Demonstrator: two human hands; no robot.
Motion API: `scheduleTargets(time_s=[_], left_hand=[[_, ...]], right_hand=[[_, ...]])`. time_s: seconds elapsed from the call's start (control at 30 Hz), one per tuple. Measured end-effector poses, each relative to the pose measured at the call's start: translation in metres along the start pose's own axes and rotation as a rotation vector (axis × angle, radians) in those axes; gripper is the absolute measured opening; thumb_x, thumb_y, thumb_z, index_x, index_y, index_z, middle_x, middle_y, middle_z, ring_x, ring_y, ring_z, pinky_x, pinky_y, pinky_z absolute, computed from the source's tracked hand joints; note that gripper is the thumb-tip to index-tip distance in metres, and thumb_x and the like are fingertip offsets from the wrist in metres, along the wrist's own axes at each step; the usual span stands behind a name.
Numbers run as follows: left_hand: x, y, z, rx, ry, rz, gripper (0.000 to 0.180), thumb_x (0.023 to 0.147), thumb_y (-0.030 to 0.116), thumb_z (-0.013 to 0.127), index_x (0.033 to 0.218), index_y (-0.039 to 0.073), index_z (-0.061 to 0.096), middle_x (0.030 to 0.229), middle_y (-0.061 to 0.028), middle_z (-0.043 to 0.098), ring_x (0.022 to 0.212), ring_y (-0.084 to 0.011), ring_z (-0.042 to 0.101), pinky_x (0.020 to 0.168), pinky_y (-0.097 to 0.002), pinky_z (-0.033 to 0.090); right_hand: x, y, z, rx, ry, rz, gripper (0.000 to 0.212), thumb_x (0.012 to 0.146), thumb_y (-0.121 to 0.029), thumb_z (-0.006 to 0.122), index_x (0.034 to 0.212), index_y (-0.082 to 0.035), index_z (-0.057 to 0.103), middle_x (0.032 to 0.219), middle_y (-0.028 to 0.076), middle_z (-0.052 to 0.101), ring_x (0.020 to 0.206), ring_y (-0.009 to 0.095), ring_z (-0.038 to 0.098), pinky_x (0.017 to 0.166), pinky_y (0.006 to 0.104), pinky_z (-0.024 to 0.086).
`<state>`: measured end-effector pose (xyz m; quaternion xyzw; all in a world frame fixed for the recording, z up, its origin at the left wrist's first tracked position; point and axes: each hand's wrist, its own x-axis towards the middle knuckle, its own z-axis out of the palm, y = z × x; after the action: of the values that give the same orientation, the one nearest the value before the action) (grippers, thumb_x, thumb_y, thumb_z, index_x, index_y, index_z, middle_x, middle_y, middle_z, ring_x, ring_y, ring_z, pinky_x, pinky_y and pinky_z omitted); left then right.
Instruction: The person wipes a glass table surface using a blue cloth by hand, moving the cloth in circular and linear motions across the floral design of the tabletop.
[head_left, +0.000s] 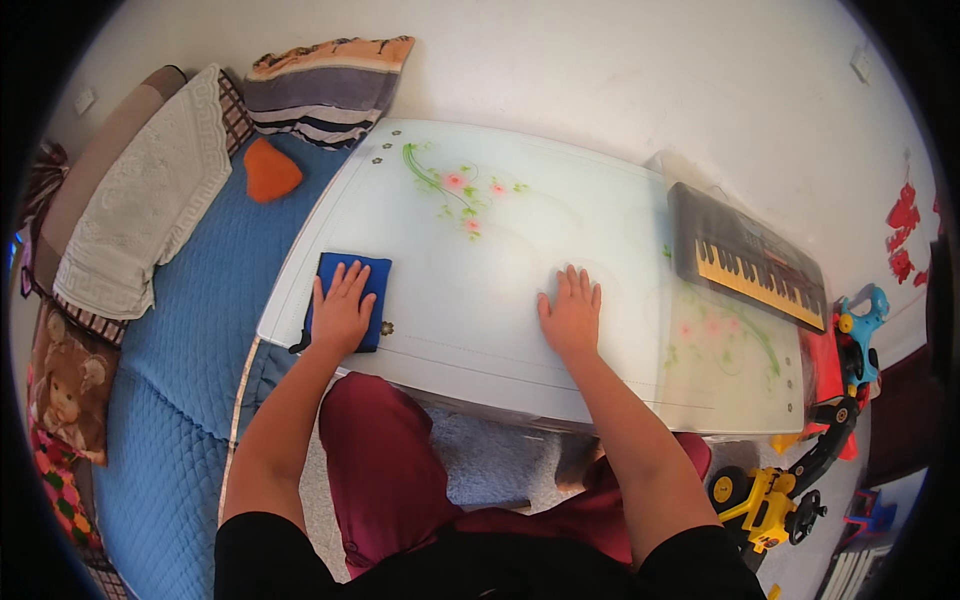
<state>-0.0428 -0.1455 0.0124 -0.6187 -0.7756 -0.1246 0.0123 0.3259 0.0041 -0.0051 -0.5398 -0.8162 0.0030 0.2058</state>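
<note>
My left hand [341, 312] lies flat on a folded blue cloth item [372, 322] with a dark edge, near the left end of the white table [480, 330]; whether it is a pouch or a plain cloth I cannot make out. Its fingers are spread and hold nothing. Farther right, my right hand [571, 315] rests palm down on the bare tabletop, fingers stretched out and empty. The table has a glossy top with printed pink flowers and green stems.
An electronic keyboard [750, 255] lies on the table's right end. Left of the table is a sofa with a blue quilted cover [190, 330], an orange cushion-like piece [270, 171] and a striped pillow [325, 90]. A yellow toy vehicle [765, 508] stands at the lower right.
</note>
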Motion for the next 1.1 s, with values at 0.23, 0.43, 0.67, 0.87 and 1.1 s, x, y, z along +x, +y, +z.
scheduleTargets(time_s=[0.23, 0.43, 0.67, 0.87, 1.1], left_hand=[[0.064, -0.007, 0.013, 0.221, 0.035, -0.132, 0.055, 0.107, 0.046, 0.040, 0.158, 0.025, 0.038, 0.167, -0.0116, 0.028, 0.155, -0.0360, 0.019, 0.124, -0.0598, 0.011], [0.142, -0.017, 0.024, 0.311, -0.026, -0.176, 0.058, 0.108, 0.051, 0.033, 0.161, 0.029, 0.030, 0.168, -0.0109, 0.027, 0.156, -0.0335, 0.020, 0.124, -0.0574, 0.014], [0.244, 0.030, 0.052, 0.271, -0.013, -0.330, 0.061, 0.106, 0.051, 0.029, 0.161, 0.025, 0.032, 0.168, -0.0129, 0.027, 0.155, -0.0390, 0.021, 0.120, -0.0663, 0.010], [0.274, 0.135, 0.089, 0.150, 0.105, -0.123, 0.059, 0.104, 0.047, 0.036, 0.157, 0.020, 0.040, 0.165, -0.0143, 0.032, 0.153, -0.0399, 0.023, 0.121, -0.0664, 0.010], [0.222, 0.226, 0.094, 0.041, 0.031, 0.082, 0.058, 0.106, 0.047, 0.034, 0.158, 0.023, 0.039, 0.167, -0.0121, 0.028, 0.155, -0.0371, 0.018, 0.123, -0.0629, 0.004]], right_hand=[[-0.001, 0.000, 0.001, -0.046, -0.030, -0.024, 0.057, 0.100, -0.033, 0.054, 0.143, 0.003, 0.047, 0.156, 0.021, 0.042, 0.150, 0.039, 0.030, 0.123, 0.0572, 0.016], [-0.001, -0.001, -0.004, -0.053, -0.055, -0.051, 0.056, 0.100, -0.029, 0.054, 0.143, 0.005, 0.045, 0.157, 0.023, 0.039, 0.150, 0.042, 0.027, 0.123, 0.0597, 0.015], [0.000, -0.003, -0.009, -0.081, -0.099, -0.053, 0.058, 0.099, -0.027, 0.055, 0.145, 0.006, 0.042, 0.158, 0.024, 0.036, 0.150, 0.045, 0.025, 0.122, 0.0616, 0.013], [0.000, -0.008, -0.010, -0.031, -0.108, -0.064, 0.060, 0.097, -0.027, 0.056, 0.146, 0.005, 0.042, 0.158, 0.023, 0.037, 0.150, 0.044, 0.025, 0.122, 0.0623, 0.012], [0.004, 0.003, -0.004, -0.021, -0.029, -0.055, 0.052, 0.098, -0.022, 0.055, 0.142, 0.003, 0.047, 0.155, 0.021, 0.042, 0.149, 0.040, 0.031, 0.122, 0.0589, 0.017]])
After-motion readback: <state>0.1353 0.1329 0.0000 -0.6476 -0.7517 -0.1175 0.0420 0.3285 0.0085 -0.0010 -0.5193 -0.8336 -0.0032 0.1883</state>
